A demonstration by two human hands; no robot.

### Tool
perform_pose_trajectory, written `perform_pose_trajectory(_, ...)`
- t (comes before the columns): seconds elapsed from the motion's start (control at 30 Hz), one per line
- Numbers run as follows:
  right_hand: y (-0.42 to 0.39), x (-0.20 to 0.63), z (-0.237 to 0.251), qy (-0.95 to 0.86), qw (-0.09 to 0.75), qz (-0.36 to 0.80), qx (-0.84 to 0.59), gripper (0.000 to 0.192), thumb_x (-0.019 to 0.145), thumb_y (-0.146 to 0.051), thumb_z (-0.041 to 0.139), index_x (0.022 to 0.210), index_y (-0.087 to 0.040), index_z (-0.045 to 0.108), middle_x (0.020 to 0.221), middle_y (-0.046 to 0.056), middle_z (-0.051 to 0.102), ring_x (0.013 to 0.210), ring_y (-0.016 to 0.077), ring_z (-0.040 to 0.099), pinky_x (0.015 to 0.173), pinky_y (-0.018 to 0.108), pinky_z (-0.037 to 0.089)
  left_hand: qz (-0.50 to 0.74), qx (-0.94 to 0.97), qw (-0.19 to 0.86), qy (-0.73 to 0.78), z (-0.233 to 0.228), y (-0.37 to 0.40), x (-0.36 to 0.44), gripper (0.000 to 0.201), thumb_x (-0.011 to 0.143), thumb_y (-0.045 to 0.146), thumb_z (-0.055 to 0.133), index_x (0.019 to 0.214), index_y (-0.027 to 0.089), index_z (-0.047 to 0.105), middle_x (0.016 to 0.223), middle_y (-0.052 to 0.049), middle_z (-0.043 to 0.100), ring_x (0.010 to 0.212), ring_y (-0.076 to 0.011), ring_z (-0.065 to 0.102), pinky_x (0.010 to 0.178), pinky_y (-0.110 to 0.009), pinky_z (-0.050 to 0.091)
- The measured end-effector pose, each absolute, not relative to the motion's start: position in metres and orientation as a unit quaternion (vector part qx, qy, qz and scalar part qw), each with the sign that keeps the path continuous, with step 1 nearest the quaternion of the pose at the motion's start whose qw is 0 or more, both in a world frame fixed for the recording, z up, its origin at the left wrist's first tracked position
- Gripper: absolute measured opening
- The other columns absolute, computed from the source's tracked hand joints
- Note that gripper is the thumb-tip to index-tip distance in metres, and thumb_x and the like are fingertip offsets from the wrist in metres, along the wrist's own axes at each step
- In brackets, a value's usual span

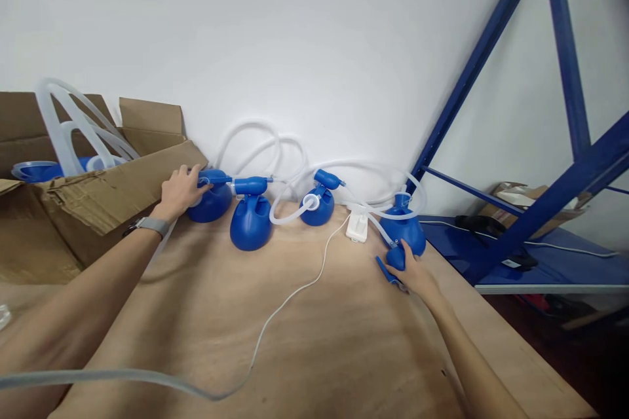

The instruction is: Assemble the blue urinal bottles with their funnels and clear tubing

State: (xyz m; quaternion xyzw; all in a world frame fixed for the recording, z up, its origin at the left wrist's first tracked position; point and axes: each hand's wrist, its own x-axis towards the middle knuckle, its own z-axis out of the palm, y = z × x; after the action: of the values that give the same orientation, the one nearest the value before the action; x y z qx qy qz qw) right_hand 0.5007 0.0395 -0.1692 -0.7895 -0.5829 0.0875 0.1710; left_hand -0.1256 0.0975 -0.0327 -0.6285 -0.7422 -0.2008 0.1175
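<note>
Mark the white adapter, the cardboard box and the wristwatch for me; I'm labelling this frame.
white adapter (357, 225), head view, middle of its top face.
cardboard box (113, 193), head view, folded front flap.
wristwatch (152, 226), head view, grey band.

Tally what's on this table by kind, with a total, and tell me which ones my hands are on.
Blue bulb pumps: 4; left hand on the leftmost pump, right hand on the rightmost pump
White power adapter: 1
Cardboard box: 1
Total: 6
</note>
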Motion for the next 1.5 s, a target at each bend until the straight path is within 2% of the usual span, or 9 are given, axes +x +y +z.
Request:
perform_pose_trajectory(0.17,0.021,0.495,-0.141,-0.514,0.313,0.273,-0.751,0.11,0.061,-0.064,0.086,0.153,-0.019,0.045,0.137,0.019,0.064,0.122,0.0387,0.064,0.1,0.046,0.054,-0.256,-0.63,0.131,-0.722,-0.036,0.096,-0.124,0.075,0.103,0.05,0.043,0.161,0.009,0.02,0.16,-0.03,0.029,0.142,-0.0522,0.035,0.102,-0.059,0.047)
perform_pose_trajectory(0.47,-0.007,0.444,-0.137,-0.28,0.529,0.54,-0.592,0.089,0.079,-0.048,0.083,0.154,-0.033,0.039,0.132,0.007,0.069,0.103,0.0257,0.074,0.076,0.031,0.063,-0.161,-0.689,0.147,-0.691,-0.057,0.136,-0.128,0.067,0.092,0.041,0.054,0.154,0.016,0.046,0.162,-0.026,0.034,0.149,-0.0541,0.024,0.112,-0.069,0.033)
perform_pose_trajectory(0.63,0.004,0.426,-0.162,-0.3,0.555,0.473,-0.615,0.106,0.071,-0.055,0.087,0.158,-0.039,0.029,0.145,0.006,0.06,0.109,0.027,0.072,0.083,0.035,0.065,-0.141,-0.691,0.215,-0.675,-0.057,0.131,-0.111,0.065,0.089,0.042,0.059,0.147,0.014,0.053,0.167,-0.027,0.026,0.155,-0.0526,0.011,0.116,-0.076,0.012)
perform_pose_trajectory(0.77,0.021,0.432,-0.188,-0.334,0.582,0.367,-0.644,0.125,0.064,-0.061,0.086,0.162,-0.032,0.014,0.142,0.011,0.059,0.108,0.0297,0.072,0.09,0.042,0.063,-0.147,-0.728,0.237,-0.626,-0.049,0.113,-0.075,0.048,0.094,0.032,0.05,0.138,0.015,0.06,0.157,-0.026,0.044,0.15,-0.0451,0.032,0.118,-0.067,0.02)
perform_pose_trajectory(0.87,0.033,0.443,-0.2,-0.363,0.601,0.269,-0.659,0.122,0.061,-0.062,0.083,0.16,-0.023,0.024,0.138,0.015,0.058,0.113,0.0325,0.068,0.099,0.046,0.058,-0.151,-0.736,0.132,-0.647,-0.059,0.101,-0.041,0.045,0.098,0.039,0.045,0.131,0.013,0.062,0.129,-0.025,0.065,0.127,-0.0437,0.057,0.107,-0.06,0.039)
perform_pose_trajectory(1.03,0.034,0.456,-0.203,-0.391,0.627,0.184,-0.649,0.086,0.068,-0.065,0.07,0.138,-0.017,0.053,0.135,0.017,0.055,0.114,0.0321,0.063,0.103,0.048,0.052,-0.16,-0.731,0.063,-0.66,-0.095,0.093,-0.007,0.056,0.096,0.047,0.05,0.143,0.016,0.052,0.124,-0.023,0.067,0.113,-0.0424,0.066,0.09,-0.053,0.051)
perform_pose_trajectory(1.3,0.006,0.427,-0.185,-0.526,0.61,0.04,-0.591,0.045,0.093,-0.053,0.054,0.118,-0.018,0.065,0.125,0.015,0.061,0.121,0.0303,0.057,0.113,0.049,0.042,-0.223,-0.739,-0.027,-0.635,-0.111,0.072,-0.006,0.064,0.09,0.05,0.059,0.145,0.019,0.048,0.132,-0.015,0.067,0.122,-0.0339,0.064,0.101,-0.043,0.05)
perform_pose_trajectory(1.4,-0.012,0.384,-0.174,-0.695,0.512,0.043,-0.504,0.034,0.101,-0.045,0.047,0.105,-0.022,0.072,0.108,0.014,0.069,0.108,0.0299,0.064,0.105,0.05,0.049,-0.241,-0.746,-0.065,-0.618,-0.113,0.053,-0.005,0.068,0.085,0.051,0.062,0.144,0.02,0.048,0.136,-0.014,0.065,0.123,-0.0354,0.064,0.103,-0.046,0.049)
perform_pose_trajectory(1.5,-0.031,0.329,-0.169,-0.875,0.331,0.088,-0.343,0.036,0.106,-0.037,0.041,0.124,-0.025,0.07,0.122,0.012,0.071,0.121,0.0284,0.062,0.109,0.051,0.047,-0.265,-0.735,-0.11,-0.615,-0.114,0.031,-0.003,0.071,0.083,0.052,0.064,0.144,0.02,0.047,0.134,-0.016,0.066,0.121,-0.0393,0.064,0.102,-0.05,0.048)
